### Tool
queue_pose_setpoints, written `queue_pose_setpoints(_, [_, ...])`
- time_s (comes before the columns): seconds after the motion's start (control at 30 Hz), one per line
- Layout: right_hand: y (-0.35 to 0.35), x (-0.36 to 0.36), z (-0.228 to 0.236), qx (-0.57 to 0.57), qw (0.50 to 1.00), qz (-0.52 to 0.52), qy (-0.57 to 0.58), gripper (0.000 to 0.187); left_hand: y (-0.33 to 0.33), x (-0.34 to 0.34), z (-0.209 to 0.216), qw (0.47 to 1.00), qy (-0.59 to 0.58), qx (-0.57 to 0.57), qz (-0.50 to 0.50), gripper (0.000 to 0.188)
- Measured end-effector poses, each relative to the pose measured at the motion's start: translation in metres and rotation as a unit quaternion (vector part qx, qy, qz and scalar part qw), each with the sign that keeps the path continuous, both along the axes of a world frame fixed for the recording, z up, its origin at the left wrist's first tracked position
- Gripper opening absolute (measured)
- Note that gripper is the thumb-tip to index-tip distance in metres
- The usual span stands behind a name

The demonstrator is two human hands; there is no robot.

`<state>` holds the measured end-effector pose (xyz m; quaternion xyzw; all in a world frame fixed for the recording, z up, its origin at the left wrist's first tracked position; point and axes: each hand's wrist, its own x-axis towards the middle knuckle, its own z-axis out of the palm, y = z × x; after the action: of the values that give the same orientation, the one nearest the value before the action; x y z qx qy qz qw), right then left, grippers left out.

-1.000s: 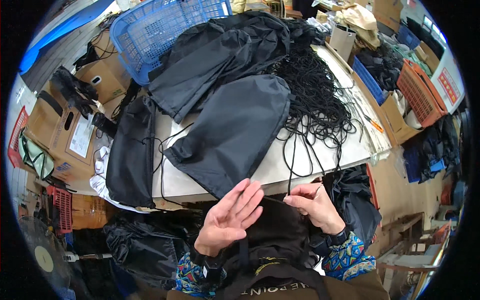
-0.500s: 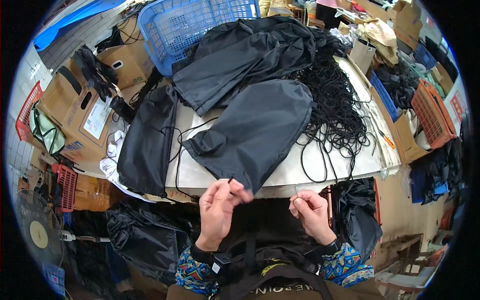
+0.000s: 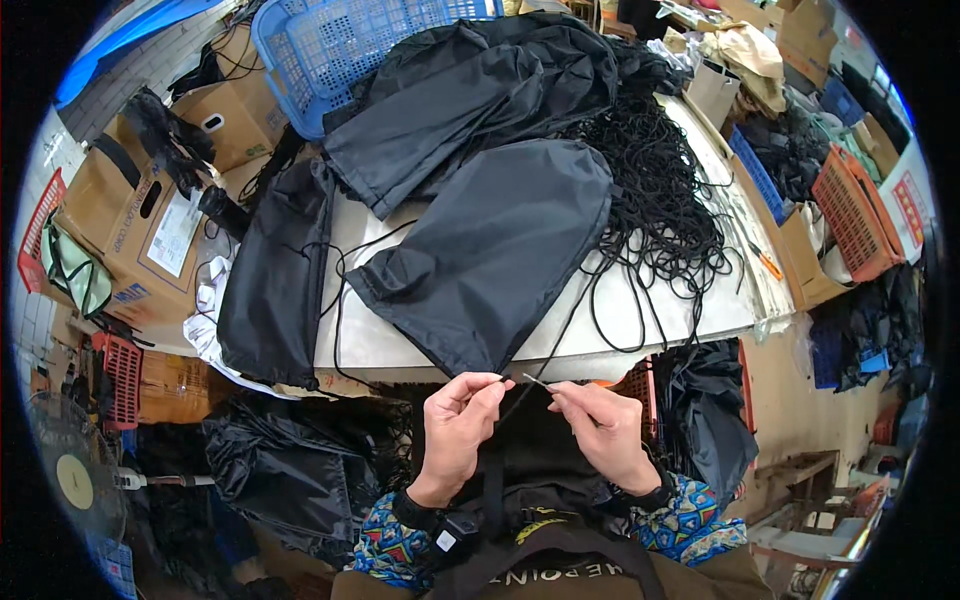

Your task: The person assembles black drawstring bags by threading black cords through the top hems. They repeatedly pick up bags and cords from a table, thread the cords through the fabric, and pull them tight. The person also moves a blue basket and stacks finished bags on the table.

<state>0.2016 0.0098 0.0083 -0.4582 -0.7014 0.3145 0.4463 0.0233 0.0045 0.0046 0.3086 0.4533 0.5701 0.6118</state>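
Observation:
A flat black drawstring-style bag [image 3: 490,250] lies on the white table, its narrow corner reaching over the front edge toward my hands. My left hand [image 3: 462,425] is closed in a pinch at that corner, with a bit of black cord [image 3: 508,382] at the fingertips. Facing it, my right hand [image 3: 603,428] pinches a thin, light-coloured metal pin-like tool [image 3: 537,381], its tip pointing at the left fingertips. A small gap parts the two hands. Beside the bag a tangled heap of black cords [image 3: 655,190] spreads, and one strand hangs down between my hands.
More black bags [image 3: 470,90] are piled behind, against a blue plastic basket [image 3: 330,60]. Another folded black bag [image 3: 275,280] lies at the left beside a cardboard box [image 3: 130,230]. A fan [image 3: 75,480] stands at lower left. An orange-handled cutter [image 3: 768,262] lies on the table's right edge.
My hands have come closer together, and the metal tool now points at the left fingertips. A cord strand now runs down between the hands. The whole view has shifted slightly.

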Motion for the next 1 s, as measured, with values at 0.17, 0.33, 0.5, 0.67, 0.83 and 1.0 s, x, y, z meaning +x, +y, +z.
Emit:
queue_pose_setpoints(0.17, [0.000,-0.005,-0.007,0.041,0.999,-0.012,-0.009,0.017,-0.001,0.000,0.000,1.000,0.016,-0.002,-0.011,0.011])
queue_pose_setpoints(0.33, [-0.001,-0.008,-0.009,0.079,0.996,0.005,-0.047,0.019,-0.002,-0.001,-0.007,0.999,0.030,0.029,-0.026,0.014])
queue_pose_setpoints(0.5, [0.001,-0.006,-0.014,0.098,0.993,0.005,-0.058,0.022,0.000,-0.003,0.003,0.997,0.036,-0.002,-0.074,0.021])
queue_pose_setpoints(0.67, [0.004,-0.003,-0.016,0.156,0.978,0.060,-0.123,0.023,0.001,-0.006,0.001,0.994,0.028,-0.030,-0.098,0.024])
queue_pose_setpoints(0.83, [-0.006,0.009,0.008,0.223,0.942,0.160,-0.192,0.024,0.011,-0.012,0.011,0.974,0.164,0.097,0.122,0.015])
queue_pose_setpoints(1.0, [-0.036,0.006,0.050,0.255,0.889,0.341,-0.167,0.035,0.032,-0.062,0.019,0.871,0.344,0.164,0.310,0.018])
